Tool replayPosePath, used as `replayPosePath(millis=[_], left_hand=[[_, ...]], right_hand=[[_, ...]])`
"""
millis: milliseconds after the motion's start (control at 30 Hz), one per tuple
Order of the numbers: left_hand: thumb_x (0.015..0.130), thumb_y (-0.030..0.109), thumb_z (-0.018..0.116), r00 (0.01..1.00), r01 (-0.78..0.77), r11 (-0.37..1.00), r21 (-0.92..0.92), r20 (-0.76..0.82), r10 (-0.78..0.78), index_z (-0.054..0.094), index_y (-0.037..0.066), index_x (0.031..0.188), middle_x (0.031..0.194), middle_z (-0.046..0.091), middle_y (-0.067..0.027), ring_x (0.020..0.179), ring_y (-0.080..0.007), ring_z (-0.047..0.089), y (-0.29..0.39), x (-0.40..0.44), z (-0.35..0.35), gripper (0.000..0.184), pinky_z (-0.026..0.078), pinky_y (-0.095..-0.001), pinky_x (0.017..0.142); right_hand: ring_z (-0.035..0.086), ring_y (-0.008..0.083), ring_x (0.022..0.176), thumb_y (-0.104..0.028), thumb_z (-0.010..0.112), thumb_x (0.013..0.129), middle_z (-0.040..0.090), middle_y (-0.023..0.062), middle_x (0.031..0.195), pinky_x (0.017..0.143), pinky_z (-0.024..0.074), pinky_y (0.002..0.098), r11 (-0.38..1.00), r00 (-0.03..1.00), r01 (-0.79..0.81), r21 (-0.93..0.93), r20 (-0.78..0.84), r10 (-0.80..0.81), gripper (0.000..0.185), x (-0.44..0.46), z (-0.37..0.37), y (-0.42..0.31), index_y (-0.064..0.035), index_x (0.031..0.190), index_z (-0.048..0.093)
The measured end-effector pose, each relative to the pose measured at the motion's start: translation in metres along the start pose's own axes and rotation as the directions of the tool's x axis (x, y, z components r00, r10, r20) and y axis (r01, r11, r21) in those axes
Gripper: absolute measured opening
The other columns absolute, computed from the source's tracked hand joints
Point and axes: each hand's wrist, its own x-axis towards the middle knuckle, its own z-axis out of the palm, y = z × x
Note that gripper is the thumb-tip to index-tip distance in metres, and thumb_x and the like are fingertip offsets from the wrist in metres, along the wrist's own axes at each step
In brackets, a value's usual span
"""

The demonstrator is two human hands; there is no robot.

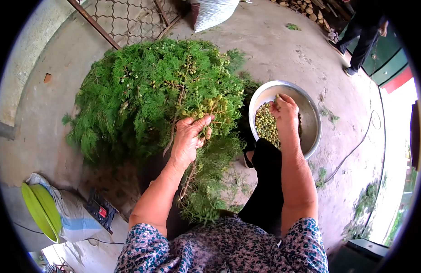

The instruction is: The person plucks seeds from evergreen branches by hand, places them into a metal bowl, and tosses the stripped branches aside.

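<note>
1. Left of the round silver metal basin [314, 109] spreads a large heap of feathery green conifer branches [137, 86].
2. Left of the basin, the left hand's [188, 138] grip pinches a sprig of knobbly yellow-green cones [206, 107].
3. Over the basin, the right hand's [287, 110] grip is drawn together; whether round a cone, I cannot tell.
4. Inside the basin: loose, roundish olive-and-tan cones [266, 123].
</note>
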Motion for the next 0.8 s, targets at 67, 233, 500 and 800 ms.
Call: replayPosePath(millis=[67, 233, 500, 800], left_hand=[[0.082, 0.017, 0.062, 1.000, -0.008, 0.999, 0.042, 0.020, 0.007, 0.064, 0.004, 0.090, 0.070, 0.062, -0.0009, 0.046, -0.0037, 0.048, -0.006, -0.002, 0.001, 0.016, 0.024, -0.0155, 0.033], [0.084, 0.017, 0.060, 0.996, -0.084, 0.975, 0.208, 0.005, 0.085, 0.065, 0.003, 0.088, 0.061, 0.059, -0.0022, 0.040, -0.0023, 0.041, -0.013, -0.023, 0.023, 0.015, 0.021, -0.0162, 0.031], [0.081, 0.014, 0.063, 0.981, -0.163, 0.966, 0.199, 0.136, 0.137, 0.064, 0.004, 0.089, 0.068, 0.060, -0.0007, 0.048, -0.0051, 0.049, -0.028, -0.059, 0.041, 0.013, 0.028, -0.0160, 0.034], [0.080, 0.012, 0.063, 0.979, -0.166, 0.958, 0.234, 0.154, 0.132, 0.065, 0.004, 0.084, 0.059, 0.056, 0.0019, 0.043, -0.0035, 0.042, -0.030, -0.096, 0.027, 0.009, 0.024, -0.0179, 0.035]], right_hand=[[0.058, 0.0216, 0.080, 0.003, 0.052, 0.078, 0.051, 0.0168, 0.095, 0.070, 0.0552, 0.0334, 0.996, 0.999, -0.041, 0.074, -0.005, 0.041, 0.046, -0.006, -0.026, -0.013, 0.0073, 0.121, 0.037], [0.057, 0.0135, 0.070, -0.008, 0.059, 0.080, 0.061, 0.0080, 0.085, 0.049, 0.0466, 0.0234, 0.541, 0.806, 0.571, -0.618, 0.296, -0.512, 0.018, 0.034, -0.112, 0.015, 0.0008, 0.095, 0.062], [0.048, 0.0108, 0.060, -0.009, 0.074, 0.065, 0.054, 0.0054, 0.081, 0.056, 0.0432, 0.0246, 0.626, 0.801, 0.563, -0.539, 0.543, -0.253, 0.048, -0.143, 0.006, -0.062, -0.0100, 0.111, 0.057], [0.048, 0.0110, 0.056, 0.002, 0.063, 0.074, 0.054, 0.0053, 0.076, 0.050, 0.0416, 0.0241, 0.861, 0.866, 0.399, -0.314, 0.437, -0.241, 0.021, -0.187, 0.023, -0.026, -0.0022, 0.093, 0.055]])
